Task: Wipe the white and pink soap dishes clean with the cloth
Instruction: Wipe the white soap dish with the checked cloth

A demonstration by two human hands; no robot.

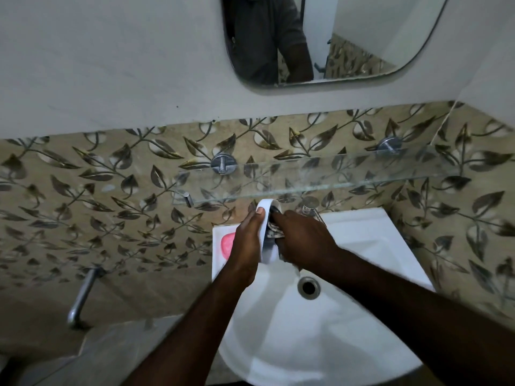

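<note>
The white soap dish stands on edge above the sink, the left hand with fingers clamped round it as a brace so the right hand, fingers bunched on the cloth, can rub inside, the pink soap dish alongside.

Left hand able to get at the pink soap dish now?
Probably not yet: the left hand grips the white soap dish. The pink soap dish lies on the sink ledge right beside it, so reach looks easy once freed.

Left hand grips white dish (cloth touching).
</note>
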